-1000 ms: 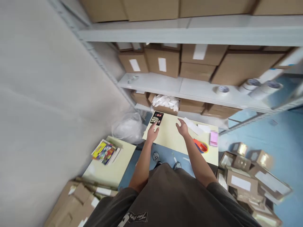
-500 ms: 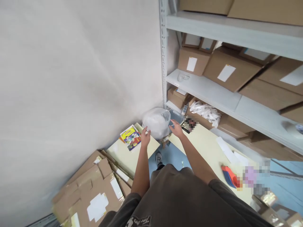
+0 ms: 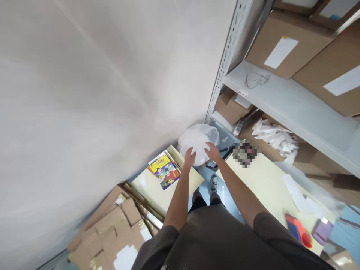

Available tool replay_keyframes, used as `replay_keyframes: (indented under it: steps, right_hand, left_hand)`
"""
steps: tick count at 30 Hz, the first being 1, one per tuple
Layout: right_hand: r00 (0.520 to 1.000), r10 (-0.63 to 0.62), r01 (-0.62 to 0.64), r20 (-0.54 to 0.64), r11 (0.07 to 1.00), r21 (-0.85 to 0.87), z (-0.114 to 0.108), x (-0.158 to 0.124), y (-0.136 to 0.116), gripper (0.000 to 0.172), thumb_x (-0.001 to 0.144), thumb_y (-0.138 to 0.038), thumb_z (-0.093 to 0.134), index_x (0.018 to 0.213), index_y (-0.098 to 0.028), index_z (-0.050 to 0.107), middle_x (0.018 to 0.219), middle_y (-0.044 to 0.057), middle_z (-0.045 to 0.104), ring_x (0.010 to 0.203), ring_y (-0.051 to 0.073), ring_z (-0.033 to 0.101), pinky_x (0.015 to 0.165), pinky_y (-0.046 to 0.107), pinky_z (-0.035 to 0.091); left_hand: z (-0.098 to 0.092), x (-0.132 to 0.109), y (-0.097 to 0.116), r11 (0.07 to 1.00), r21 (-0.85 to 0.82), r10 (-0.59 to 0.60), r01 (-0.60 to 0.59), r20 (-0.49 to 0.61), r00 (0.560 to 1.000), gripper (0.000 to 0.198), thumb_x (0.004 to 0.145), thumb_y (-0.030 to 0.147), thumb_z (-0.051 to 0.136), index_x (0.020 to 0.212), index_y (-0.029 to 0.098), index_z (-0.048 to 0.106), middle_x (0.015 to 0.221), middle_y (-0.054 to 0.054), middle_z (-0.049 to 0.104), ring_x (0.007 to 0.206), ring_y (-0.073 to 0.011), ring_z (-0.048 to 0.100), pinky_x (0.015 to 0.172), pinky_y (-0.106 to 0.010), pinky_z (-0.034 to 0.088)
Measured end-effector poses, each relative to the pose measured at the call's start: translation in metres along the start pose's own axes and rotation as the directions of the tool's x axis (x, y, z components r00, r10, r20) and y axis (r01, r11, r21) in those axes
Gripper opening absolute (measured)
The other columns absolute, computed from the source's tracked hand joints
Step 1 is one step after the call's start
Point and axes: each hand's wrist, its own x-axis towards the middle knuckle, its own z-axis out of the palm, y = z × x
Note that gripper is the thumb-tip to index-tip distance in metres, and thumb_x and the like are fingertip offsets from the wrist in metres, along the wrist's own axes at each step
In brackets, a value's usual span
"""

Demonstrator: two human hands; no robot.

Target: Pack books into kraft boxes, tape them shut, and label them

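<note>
Both hands meet on a crumpled, translucent white plastic bag (image 3: 197,138), which sits low in the corner under the wall, beside the grey perforated metal shelf post (image 3: 225,63) (just past the pale yellow tabletop (image 3: 261,183)). The left hand (image 3: 189,156) rests spread, open fingers on the bag. The right hand (image 3: 213,152) curls over its top, and I cannot tell whether it grips.

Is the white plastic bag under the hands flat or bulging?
Bulging: the white plastic bag forms a rounded mound beneath the left hand and right hand. Contents cannot be told.

No readable text; book cover (image 3: 164,170) blurred, shelf tag (image 3: 242,92) too small
</note>
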Motion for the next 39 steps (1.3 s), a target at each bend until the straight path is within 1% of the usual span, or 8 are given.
replay_keyframes:
  steps: [7, 13, 17, 24, 30, 34, 37, 39]
  right_hand:
    - [0.974, 0.041, -0.03, 0.222, 0.998, -0.054, 0.091, 0.071, 0.04, 0.042, 0.096, -0.02, 0.064, 0.136, -0.015, 0.073, 0.151, 0.019, 0.066, 0.145, 0.029, 0.058, 0.124, 0.044, 0.044]
    - [0.942, 0.066, -0.051, 0.329, 0.997, -0.054, 0.147, 0.113, 0.062, 0.028, 0.093, -0.016, 0.07, 0.119, -0.017, 0.081, 0.13, 0.017, 0.078, 0.135, 0.033, 0.065, 0.118, 0.048, 0.047]
    - [0.927, 0.046, -0.044, 0.371, 0.999, -0.014, 0.158, 0.116, 0.051, 0.028, 0.096, -0.016, 0.066, 0.118, -0.02, 0.082, 0.128, 0.015, 0.08, 0.127, 0.029, 0.07, 0.118, 0.044, 0.048]
    - [0.956, -0.109, -0.027, 0.273, 0.893, 0.449, 0.109, 0.059, 0.017, 0.047, 0.095, -0.016, 0.051, 0.132, -0.023, 0.079, 0.136, 0.009, 0.078, 0.128, 0.024, 0.071, 0.116, 0.044, 0.052]
    - [0.985, -0.096, -0.001, 0.142, 0.826, 0.564, 0.047, 0.022, -0.001, 0.04, 0.096, -0.029, 0.055, 0.124, -0.026, 0.083, 0.126, 0.007, 0.08, 0.116, 0.025, 0.072, 0.11, 0.042, 0.054]
    - [0.989, -0.123, 0.068, 0.077, 0.862, 0.502, 0.004, 0.016, -0.014, 0.037, 0.097, -0.031, 0.055, 0.119, -0.027, 0.084, 0.123, 0.007, 0.079, 0.113, 0.026, 0.071, 0.108, 0.043, 0.053]
    - [0.981, -0.192, 0.165, 0.015, 0.877, 0.452, -0.024, 0.014, -0.028, 0.036, 0.098, -0.031, 0.055, 0.12, -0.028, 0.083, 0.124, 0.007, 0.078, 0.116, 0.026, 0.069, 0.11, 0.044, 0.052]
    - [0.972, -0.233, 0.22, -0.025, 0.87, 0.44, -0.035, 0.013, -0.038, 0.036, 0.1, -0.033, 0.055, 0.124, -0.029, 0.081, 0.125, 0.007, 0.078, 0.116, 0.026, 0.068, 0.111, 0.044, 0.052]
  left_hand:
    - [0.041, 0.045, -0.057, 0.994, 0.103, -0.03, 0.027, 0.023, 0.999, 0.052, 0.102, 0.044, 0.065, 0.149, 0.021, 0.063, 0.161, -0.02, 0.053, 0.147, -0.0363, 0.054, 0.106, -0.051, 0.06]
    - [0.041, 0.051, -0.079, 0.988, 0.134, 0.077, -0.081, 0.029, 0.997, 0.048, 0.106, 0.041, 0.059, 0.149, 0.022, 0.063, 0.162, -0.018, 0.053, 0.141, -0.0327, 0.06, 0.105, -0.047, 0.062]
    - [0.034, 0.049, -0.077, 0.99, 0.128, 0.064, -0.061, -0.022, 0.998, 0.05, 0.106, 0.041, 0.058, 0.153, 0.022, 0.061, 0.164, -0.018, 0.051, 0.144, -0.0329, 0.057, 0.107, -0.048, 0.061]
    - [0.03, 0.054, -0.056, 0.968, 0.093, -0.225, 0.234, -0.101, 0.969, 0.063, 0.105, 0.045, 0.061, 0.158, 0.014, 0.053, 0.158, -0.024, 0.058, 0.135, -0.0339, 0.066, 0.115, -0.049, 0.053]
    - [0.022, 0.052, -0.019, 0.979, 0.017, -0.198, 0.203, -0.142, 0.97, 0.074, 0.099, 0.048, 0.072, 0.162, 0.017, 0.047, 0.161, -0.021, 0.055, 0.145, -0.0325, 0.059, 0.12, -0.043, 0.047]
    - [-0.026, 0.064, 0.011, 0.994, 0.015, -0.096, 0.105, -0.284, 0.954, 0.086, 0.099, 0.041, 0.071, 0.171, 0.019, 0.03, 0.176, -0.018, 0.035, 0.16, -0.0316, 0.04, 0.128, -0.041, 0.039]
    - [-0.075, 0.074, 0.027, 0.987, 0.151, 0.019, 0.048, -0.41, 0.912, 0.094, 0.094, 0.032, 0.075, 0.172, 0.013, 0.026, 0.178, -0.019, 0.03, 0.167, -0.0326, 0.025, 0.135, -0.045, 0.026]
    - [-0.096, 0.074, 0.032, 0.978, 0.206, 0.067, 0.036, -0.472, 0.879, 0.091, 0.093, 0.027, 0.073, 0.172, 0.012, 0.029, 0.176, -0.019, 0.035, 0.166, -0.0327, 0.029, 0.135, -0.045, 0.026]
